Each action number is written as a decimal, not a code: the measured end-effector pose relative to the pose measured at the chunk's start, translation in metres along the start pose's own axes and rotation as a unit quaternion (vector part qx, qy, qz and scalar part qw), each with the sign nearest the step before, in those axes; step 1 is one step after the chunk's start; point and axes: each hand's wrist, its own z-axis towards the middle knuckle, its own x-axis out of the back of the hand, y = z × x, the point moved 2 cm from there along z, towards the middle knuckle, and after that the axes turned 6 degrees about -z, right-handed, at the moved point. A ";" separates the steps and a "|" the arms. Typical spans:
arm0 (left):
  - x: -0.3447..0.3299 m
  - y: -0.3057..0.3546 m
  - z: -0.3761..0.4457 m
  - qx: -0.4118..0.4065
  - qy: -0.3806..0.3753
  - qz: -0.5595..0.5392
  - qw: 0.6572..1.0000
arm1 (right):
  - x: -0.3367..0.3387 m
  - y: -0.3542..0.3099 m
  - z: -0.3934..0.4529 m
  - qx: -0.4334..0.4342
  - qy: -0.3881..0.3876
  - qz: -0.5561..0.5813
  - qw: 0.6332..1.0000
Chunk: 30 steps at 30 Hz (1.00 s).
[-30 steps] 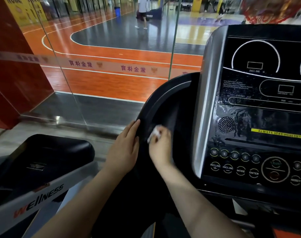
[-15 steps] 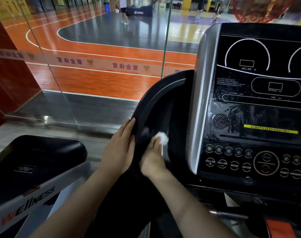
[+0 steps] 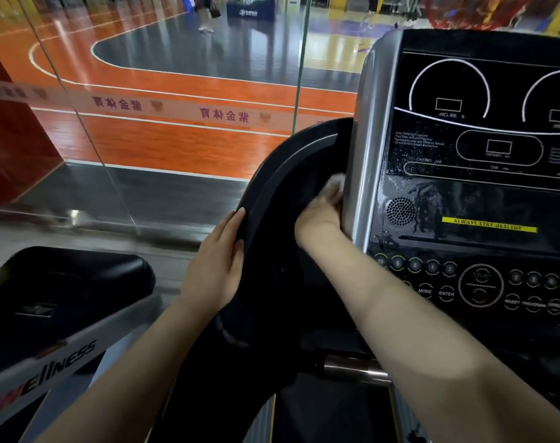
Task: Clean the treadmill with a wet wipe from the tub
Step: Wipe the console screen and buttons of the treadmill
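- The person stands at a treadmill (image 3: 361, 148), whose black console panel (image 3: 483, 174) fills the right of the view, edged on its left by a silver upright trim (image 3: 360, 129).
- Left of that trim a black curved side tray (image 3: 272, 193) sweeps up and round to meet the console.
- The right hand (image 3: 320, 215) reaches into the tray's hollow, right against the silver trim. Its fingers are bunched round a white wet wipe (image 3: 336, 182), which shows as a pale, blurred wad just above the knuckles, pressed where the tray meets the trim.
- The left hand (image 3: 219, 266) lies on the outer rim of the tray, lower and to the left of the right hand. Its fingers are straight and close together, flat along the rim, and they hold nothing.
- Wet streaks and droplets (image 3: 412, 193) glisten on the console panel around the round speaker grille (image 3: 400, 212), beside a yellow label strip (image 3: 489, 224).
- Round buttons marked MODE (image 3: 425, 291) and ENTER (image 3: 446, 293) sit in a row low on the panel.
- At lower left stands a neighbouring machine (image 3: 64, 282) with a black top and a pale bar bearing lettering.
- Beyond a glass wall (image 3: 176, 110) lies an orange and grey sports court (image 3: 182, 59).
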 end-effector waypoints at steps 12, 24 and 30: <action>0.001 0.002 0.002 -0.004 0.007 -0.014 1.000 | -0.055 -0.018 -0.065 0.146 0.077 0.117 0.979; 0.000 -0.002 0.003 -0.016 0.001 -0.008 1.000 | -0.095 -0.018 -0.085 0.238 -0.109 0.393 0.881; 0.001 -0.002 0.005 -0.029 0.005 -0.023 0.999 | -0.108 -0.026 -0.071 0.275 0.024 0.358 0.892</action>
